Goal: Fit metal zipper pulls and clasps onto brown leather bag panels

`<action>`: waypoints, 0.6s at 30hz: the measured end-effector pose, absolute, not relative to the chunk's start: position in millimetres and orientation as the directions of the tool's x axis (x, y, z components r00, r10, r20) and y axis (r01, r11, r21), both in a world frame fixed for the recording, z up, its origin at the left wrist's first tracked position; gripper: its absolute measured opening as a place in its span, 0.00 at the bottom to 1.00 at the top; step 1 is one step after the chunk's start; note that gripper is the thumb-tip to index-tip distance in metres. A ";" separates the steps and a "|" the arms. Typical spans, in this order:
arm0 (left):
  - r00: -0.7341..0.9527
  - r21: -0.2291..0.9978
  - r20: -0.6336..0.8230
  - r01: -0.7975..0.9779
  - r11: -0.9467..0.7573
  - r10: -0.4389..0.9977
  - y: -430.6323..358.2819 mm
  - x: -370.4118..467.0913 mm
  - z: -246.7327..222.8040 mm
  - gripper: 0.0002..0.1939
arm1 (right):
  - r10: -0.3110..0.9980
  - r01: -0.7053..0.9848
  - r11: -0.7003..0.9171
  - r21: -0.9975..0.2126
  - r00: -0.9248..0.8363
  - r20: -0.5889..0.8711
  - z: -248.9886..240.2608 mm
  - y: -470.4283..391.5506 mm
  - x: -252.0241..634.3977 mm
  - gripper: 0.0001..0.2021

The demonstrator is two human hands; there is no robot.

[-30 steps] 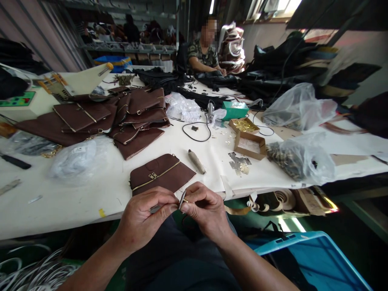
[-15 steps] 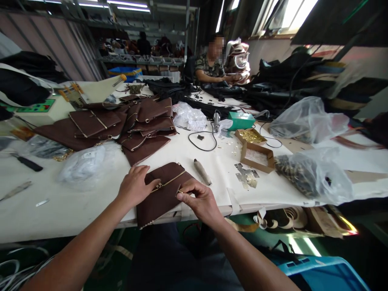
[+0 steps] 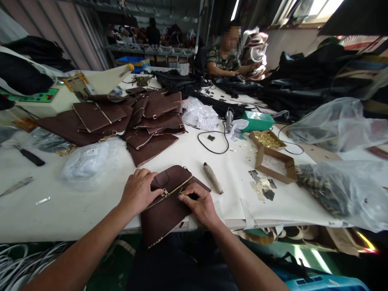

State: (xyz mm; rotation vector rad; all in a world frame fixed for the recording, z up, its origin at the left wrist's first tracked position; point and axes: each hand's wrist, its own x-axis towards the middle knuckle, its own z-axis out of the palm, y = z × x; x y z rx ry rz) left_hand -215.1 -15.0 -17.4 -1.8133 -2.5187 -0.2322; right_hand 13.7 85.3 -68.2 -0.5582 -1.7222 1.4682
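A dark brown leather bag panel (image 3: pixel 165 222) with a gold-toothed zip (image 3: pixel 178 184) lies at the table's front edge, its lower corner hanging over. My left hand (image 3: pixel 138 190) grips the panel's left side, fingers curled on it and thumb against the zip slider (image 3: pixel 165 192). Just right of the slider, my right hand (image 3: pixel 200 202) pinches a small thin gold-coloured piece (image 3: pixel 181 192) between thumb and forefinger, over the leather. What kind of piece it is cannot be made out.
A tape-wrapped tool (image 3: pixel 213 178) lies right of the panel. Stacked brown leather pieces (image 3: pixel 157 117) are behind. Cardboard boxes (image 3: pixel 275 165), one with gold hardware, and metal plates (image 3: pixel 263 185) stand right. A plastic bag (image 3: pixel 87 161) lies left. A co-worker (image 3: pixel 224 60) sits opposite.
My right hand has brought the small piece closer to the zip slider. The panel appears lower and more of its zip shows. The whole view has shifted slightly.
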 end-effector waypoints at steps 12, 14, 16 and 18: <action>-0.323 0.633 -0.139 0.698 0.335 0.936 -24.5 -216.8 2.4 0.15 | 0.765 -0.213 0.096 -0.972 -0.609 0.209 -55.3 80.1 17.4 0.11; -0.266 0.768 -0.206 0.552 0.324 0.942 -30.6 -212.4 15.2 0.17 | 0.766 -0.223 0.033 -0.974 -0.620 0.168 -45.1 72.1 20.7 0.11; -0.213 0.862 -0.270 0.380 0.334 0.939 -37.3 -205.7 30.6 0.22 | 0.762 -0.248 0.010 -0.969 -0.625 0.168 -32.0 61.9 24.3 0.10; -0.190 0.882 -0.287 0.328 0.337 0.939 -43.9 -196.6 47.1 0.24 | 0.763 -0.295 0.042 -0.955 -0.607 0.221 -17.2 51.5 28.1 0.09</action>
